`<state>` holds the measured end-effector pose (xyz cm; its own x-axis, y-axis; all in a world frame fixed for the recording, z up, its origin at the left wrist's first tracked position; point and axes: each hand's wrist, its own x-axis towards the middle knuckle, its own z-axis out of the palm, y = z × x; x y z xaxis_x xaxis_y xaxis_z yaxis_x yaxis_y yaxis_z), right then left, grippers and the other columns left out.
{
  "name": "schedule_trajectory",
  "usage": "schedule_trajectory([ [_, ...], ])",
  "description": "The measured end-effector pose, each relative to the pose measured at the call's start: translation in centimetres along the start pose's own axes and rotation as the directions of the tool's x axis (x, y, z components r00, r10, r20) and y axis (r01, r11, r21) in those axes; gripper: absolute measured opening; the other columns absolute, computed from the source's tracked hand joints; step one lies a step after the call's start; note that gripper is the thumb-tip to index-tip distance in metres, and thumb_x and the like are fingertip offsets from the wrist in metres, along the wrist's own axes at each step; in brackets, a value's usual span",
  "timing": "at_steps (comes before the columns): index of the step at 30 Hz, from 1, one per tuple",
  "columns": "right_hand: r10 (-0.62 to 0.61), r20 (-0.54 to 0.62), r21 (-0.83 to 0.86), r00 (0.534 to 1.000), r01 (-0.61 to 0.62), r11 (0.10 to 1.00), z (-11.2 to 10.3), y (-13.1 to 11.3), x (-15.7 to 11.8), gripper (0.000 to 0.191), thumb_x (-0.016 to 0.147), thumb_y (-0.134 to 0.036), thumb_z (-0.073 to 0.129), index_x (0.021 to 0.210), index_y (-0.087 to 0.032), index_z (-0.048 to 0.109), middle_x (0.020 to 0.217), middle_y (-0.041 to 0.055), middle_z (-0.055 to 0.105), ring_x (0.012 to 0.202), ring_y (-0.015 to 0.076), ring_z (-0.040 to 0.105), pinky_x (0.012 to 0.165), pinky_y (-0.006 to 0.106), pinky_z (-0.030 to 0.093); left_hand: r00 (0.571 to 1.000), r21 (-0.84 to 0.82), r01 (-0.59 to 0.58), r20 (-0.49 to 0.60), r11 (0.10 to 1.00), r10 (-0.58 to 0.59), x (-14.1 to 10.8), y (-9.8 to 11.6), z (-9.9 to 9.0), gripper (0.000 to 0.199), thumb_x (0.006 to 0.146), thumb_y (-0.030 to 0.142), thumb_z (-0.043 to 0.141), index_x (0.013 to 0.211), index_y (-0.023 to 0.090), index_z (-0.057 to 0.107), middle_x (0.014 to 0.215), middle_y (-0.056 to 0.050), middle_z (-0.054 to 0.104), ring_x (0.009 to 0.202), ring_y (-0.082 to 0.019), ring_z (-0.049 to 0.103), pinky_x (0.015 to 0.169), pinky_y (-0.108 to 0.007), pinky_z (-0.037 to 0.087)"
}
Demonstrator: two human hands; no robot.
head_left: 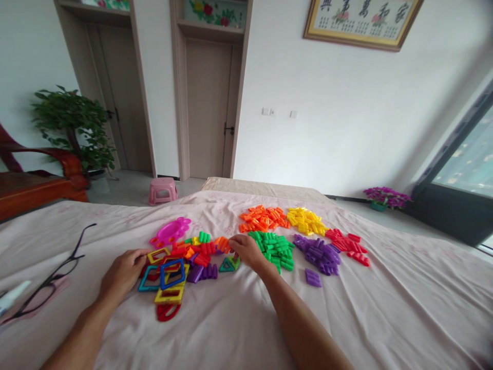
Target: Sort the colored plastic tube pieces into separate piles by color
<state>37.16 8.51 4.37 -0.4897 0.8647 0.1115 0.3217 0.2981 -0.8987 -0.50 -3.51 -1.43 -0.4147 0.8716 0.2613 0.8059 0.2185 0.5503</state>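
Note:
My left hand (124, 272) is at the left edge of a stack of frame-shaped tiles, its fingertips beside a yellow frame (158, 255); what it grips, if anything, is hidden. A blue square frame (172, 274) lies on top of the stack. My right hand (246, 250) has its fingers pinched together between the mixed blocks (204, 249) and the green block pile (275, 249). Just below those fingers are small green triangle tiles (227, 264). Whether the fingers hold a piece is too small to tell.
Orange (264, 218), yellow (306, 221), red (348, 245) and purple (319, 254) block piles lie to the right. A pink tray (170, 232) sits behind the mixed blocks. Black-framed glasses (48, 282) rest at the left on the cloth (239, 318).

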Motion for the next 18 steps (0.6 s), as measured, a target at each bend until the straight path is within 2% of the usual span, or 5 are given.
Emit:
schedule_trajectory([
  [5, 0.199, -0.230, 0.403, 0.953, -0.093, 0.910, -1.3, 0.1, 0.6, 0.024, 0.079, -0.038, 0.068, 0.078, -0.014, 0.068, 0.071, 0.0050, 0.070, 0.056, 0.0132, 0.063, 0.047, 0.021, 0.046, 1.000, 0.010, 0.024, 0.020, 1.000, -0.024, 0.0, 0.0, 0.0, 0.043, 0.090, 0.037, 0.042, 0.112, 0.019, 0.075, 0.115, -0.009, 0.075, 0.105, -0.023, 0.069, 0.091, -0.030, 0.051],
  [7, 0.253, -0.372, 0.598, 0.893, 0.022, 0.801, -1.8, 0.1, 0.9, 0.029, 0.074, -0.040, 0.074, 0.086, -0.016, 0.067, 0.083, 0.0069, 0.073, 0.068, 0.0164, 0.069, 0.059, 0.025, 0.056, 0.999, 0.005, 0.027, 0.021, 1.000, -0.027, 0.0, 0.1, -0.1, 0.043, 0.090, 0.037, 0.042, 0.111, 0.019, 0.076, 0.115, -0.009, 0.076, 0.105, -0.023, 0.070, 0.090, -0.030, 0.051],
  [10, 0.265, -0.475, 0.698, 0.839, 0.176, 0.694, -2.2, 0.4, 1.3, 0.041, 0.066, -0.036, 0.081, 0.100, -0.018, 0.065, 0.101, 0.0084, 0.074, 0.087, 0.0215, 0.074, 0.077, 0.033, 0.061, 1.000, 0.003, 0.018, 0.011, 1.000, -0.019, 0.0, 0.2, -0.2, 0.042, 0.089, 0.037, 0.044, 0.110, 0.020, 0.076, 0.114, -0.009, 0.076, 0.105, -0.023, 0.070, 0.089, -0.029, 0.052],
  [14, 0.192, -0.442, 0.589, 0.876, 0.122, 0.799, -1.7, 1.3, 1.5, 0.047, 0.070, -0.029, 0.075, 0.115, -0.016, 0.065, 0.107, 0.0111, 0.074, 0.091, 0.0236, 0.073, 0.081, 0.038, 0.061, 1.000, 0.013, 0.023, 0.010, 1.000, -0.023, 0.0, 0.2, -0.2, 0.042, 0.088, 0.037, 0.044, 0.110, 0.021, 0.076, 0.114, -0.008, 0.076, 0.105, -0.023, 0.070, 0.088, -0.028, 0.053],
  [18, -0.093, -0.429, -0.024, 0.898, 0.092, 0.995, -1.3, 1.5, 1.0, 0.033, 0.084, -0.019, 0.055, 0.112, -0.017, 0.072, 0.110, 0.0103, 0.075, 0.103, 0.0227, 0.070, 0.096, 0.039, 0.053, 1.000, 0.016, 0.024, 0.013, 1.000, -0.024, -0.1, 0.2, -0.2, 0.041, 0.089, 0.037, 0.044, 0.107, 0.021, 0.076, 0.114, -0.007, 0.077, 0.104, -0.022, 0.070, 0.088, -0.027, 0.052],
])
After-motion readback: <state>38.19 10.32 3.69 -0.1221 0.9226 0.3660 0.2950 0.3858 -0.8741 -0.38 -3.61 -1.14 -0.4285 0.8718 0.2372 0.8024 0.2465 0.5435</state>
